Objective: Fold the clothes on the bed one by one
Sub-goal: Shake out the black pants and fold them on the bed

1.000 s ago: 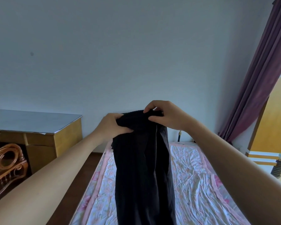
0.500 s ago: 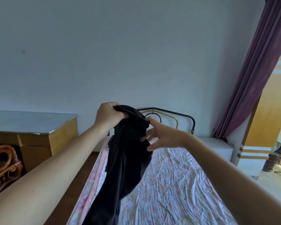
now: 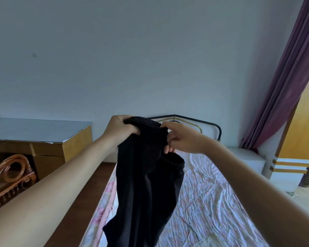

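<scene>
A black garment point(image 3: 146, 175) with a ribbed elastic waistband hangs in the air over the left side of the bed point(image 3: 212, 202). My left hand point(image 3: 120, 128) grips the waistband at its left end, fingers curled round the cloth. At the right end my right hand point(image 3: 180, 138) pinches the waistband between thumb and fingers. The rest of the garment drops below the frame's lower edge, with a loose opening sagging under my right hand. The bed has a crumpled floral sheet with a pink border.
A black and gold metal headboard point(image 3: 200, 123) stands against the wall. A wooden desk with a glass top point(image 3: 43, 132) and a carved wooden chair point(image 3: 9, 175) are to the left. On the right are a white bedside cabinet point(image 3: 246, 157) and a purple curtain point(image 3: 283, 86).
My right hand let go of the garment, opened, then took hold of the waistband again at its right end. The garment swung left and now hangs spread between both hands.
</scene>
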